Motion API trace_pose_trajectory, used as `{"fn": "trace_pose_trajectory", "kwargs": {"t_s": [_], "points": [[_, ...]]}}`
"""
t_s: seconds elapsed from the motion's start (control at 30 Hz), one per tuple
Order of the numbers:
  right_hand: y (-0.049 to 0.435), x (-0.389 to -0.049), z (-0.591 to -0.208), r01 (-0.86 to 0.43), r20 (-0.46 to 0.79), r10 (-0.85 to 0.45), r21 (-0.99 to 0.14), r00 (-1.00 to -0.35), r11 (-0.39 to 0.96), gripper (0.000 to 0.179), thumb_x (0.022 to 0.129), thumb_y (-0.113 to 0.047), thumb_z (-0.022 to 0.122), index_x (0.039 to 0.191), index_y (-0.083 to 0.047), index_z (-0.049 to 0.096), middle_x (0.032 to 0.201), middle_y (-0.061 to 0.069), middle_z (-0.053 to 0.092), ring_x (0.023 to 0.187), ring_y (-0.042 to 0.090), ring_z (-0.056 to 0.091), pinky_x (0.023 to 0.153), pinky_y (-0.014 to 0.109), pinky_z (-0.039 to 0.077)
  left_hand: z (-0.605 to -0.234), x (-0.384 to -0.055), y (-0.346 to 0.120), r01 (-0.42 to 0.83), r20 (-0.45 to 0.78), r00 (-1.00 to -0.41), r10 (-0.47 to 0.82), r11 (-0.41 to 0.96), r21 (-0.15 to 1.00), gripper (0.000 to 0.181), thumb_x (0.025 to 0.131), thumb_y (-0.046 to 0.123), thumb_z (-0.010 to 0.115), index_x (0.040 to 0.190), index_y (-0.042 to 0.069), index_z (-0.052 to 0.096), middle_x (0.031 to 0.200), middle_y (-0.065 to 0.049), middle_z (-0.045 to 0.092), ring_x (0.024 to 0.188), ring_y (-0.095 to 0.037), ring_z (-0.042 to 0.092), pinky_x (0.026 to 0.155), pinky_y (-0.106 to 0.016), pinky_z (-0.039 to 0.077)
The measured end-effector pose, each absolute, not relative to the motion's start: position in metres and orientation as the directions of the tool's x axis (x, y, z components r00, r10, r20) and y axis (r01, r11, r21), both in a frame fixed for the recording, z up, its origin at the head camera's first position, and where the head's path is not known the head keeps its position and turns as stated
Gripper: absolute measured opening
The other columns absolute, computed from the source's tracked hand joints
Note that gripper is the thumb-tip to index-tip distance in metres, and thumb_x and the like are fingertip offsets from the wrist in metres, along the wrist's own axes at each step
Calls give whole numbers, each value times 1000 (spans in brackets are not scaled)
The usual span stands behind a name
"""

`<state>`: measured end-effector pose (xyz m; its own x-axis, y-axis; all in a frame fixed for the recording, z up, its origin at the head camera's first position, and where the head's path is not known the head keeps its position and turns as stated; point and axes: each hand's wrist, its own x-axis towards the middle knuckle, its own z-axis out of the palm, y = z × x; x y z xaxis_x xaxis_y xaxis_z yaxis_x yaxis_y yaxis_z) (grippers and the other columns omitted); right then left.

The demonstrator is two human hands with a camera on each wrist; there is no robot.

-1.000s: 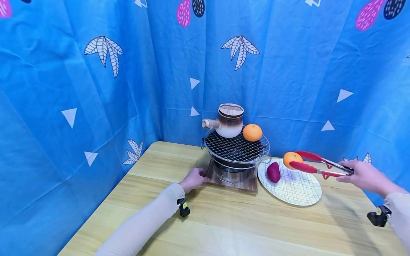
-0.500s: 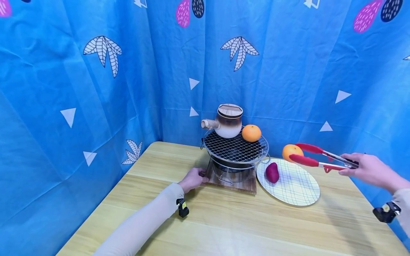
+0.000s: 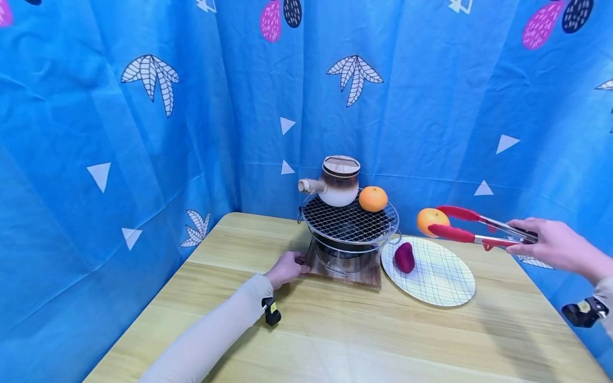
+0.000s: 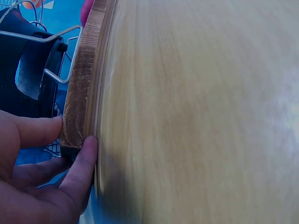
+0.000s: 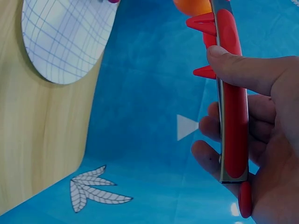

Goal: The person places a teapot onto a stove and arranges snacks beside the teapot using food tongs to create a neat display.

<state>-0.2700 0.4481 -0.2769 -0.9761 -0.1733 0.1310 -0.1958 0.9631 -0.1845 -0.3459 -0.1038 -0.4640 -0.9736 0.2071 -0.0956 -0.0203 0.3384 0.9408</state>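
Observation:
My right hand (image 3: 557, 242) grips red-and-metal tongs (image 3: 452, 233), their two red tips closed around an orange (image 3: 427, 221). The orange hangs above the far side of a checked plate (image 3: 445, 276), where a dark red, pear-shaped piece (image 3: 404, 258) lies at the left. In the right wrist view, thumb and fingers wrap the tongs' red handle (image 5: 235, 126). At the near left corner of a brown wooden board (image 3: 356, 278), my left hand (image 3: 287, 268) pinches the edge between thumb and fingers. That board (image 4: 79, 88) supports the small stove.
A round wire grill (image 3: 342, 223) tops the stove. On it stand a lidded pot (image 3: 340, 191) with a side handle pointing left and a second orange (image 3: 373, 199). Blue patterned curtains (image 3: 431, 106) hang behind and left of the wooden table (image 3: 335, 330).
My right hand has lifted the tongs and orange higher above the plate. My left hand stays at the board's corner. The head view has shifted slightly.

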Motion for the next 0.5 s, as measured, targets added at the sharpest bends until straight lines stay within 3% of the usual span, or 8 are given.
{"fn": "trace_pose_trajectory", "kwargs": {"t_s": [0.17, 0.5], "points": [[441, -267, -270, -200, 145, -175, -181, -974, 963, 80, 83, -30, 82, 138, 15, 45, 98, 23, 59, 75, 24, 50, 52, 31, 45, -464, -346, -104, -14, -89, -975, 205, 342, 940, 53, 89, -2, 68, 138, -12, 49, 115, -24, 66, 91, -28, 71, 80, -34, 62], [430, -266, -257, -235, 172, -206, -169, -963, 957, 79, 84, -30, 82, 139, 14, 46, 106, 31, 60, 80, 28, 53, 55, 32, 47, -467, -350, -104, -5, -76, -973, 216, 312, 950, 48, 89, -5, 68, 133, -15, 52, 113, -26, 64, 92, -28, 70, 81, -33, 62]]}}
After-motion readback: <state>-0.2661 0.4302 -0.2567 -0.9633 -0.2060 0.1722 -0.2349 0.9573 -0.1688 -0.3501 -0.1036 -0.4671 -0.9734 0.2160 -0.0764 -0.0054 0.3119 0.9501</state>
